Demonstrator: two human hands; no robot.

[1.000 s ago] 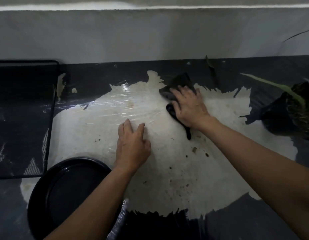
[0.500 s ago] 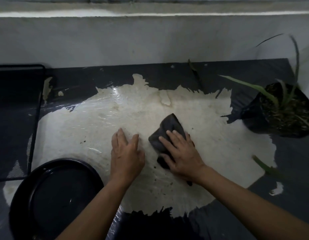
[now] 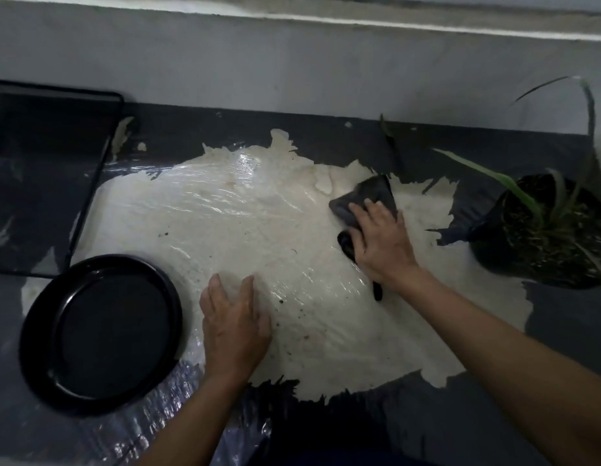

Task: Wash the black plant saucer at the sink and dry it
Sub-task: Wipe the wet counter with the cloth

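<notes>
Right hand [image 3: 381,240] presses the cloth [image 3: 369,193] flat-fingered; left hand [image 3: 233,324] rests flat, holding nothing. Best wiped in overlapping strokes, away from the saucer [image 3: 104,260].

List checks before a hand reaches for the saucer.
1. Saucer upright, nothing on it or over it: ok.
2. Left hand free: ok, flat on the counter, holds nothing.
3. Right hand free: not ok, pressing the cloth.
4. Saucer dry: cannot tell, too dark.
5. Counter wiped: not ok, dark specks beside the left hand.
6. Pot apart from the cloth: ok.
</notes>
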